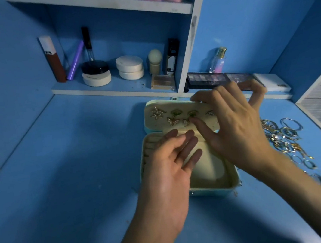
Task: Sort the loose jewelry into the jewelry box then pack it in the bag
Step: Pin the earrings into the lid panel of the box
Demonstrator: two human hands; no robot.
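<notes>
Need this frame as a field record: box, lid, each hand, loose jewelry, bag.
box: jewelry box open on the blue desk
lid: earrings pinned to its cream panel
left hand: flat, straight fingers over the box's cream insert
right hand: spread over the lid, thumb beside a green earring
loose jewelry: piled on the desk, right of the box
bag: not in view

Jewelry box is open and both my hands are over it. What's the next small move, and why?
Probably reach the right hand to the loose pile on the table at its right and pinch one piece. The box lies open, earrings already sit in its lid, neither hand seems to hold anything, and the pile lies outside the box.
</notes>
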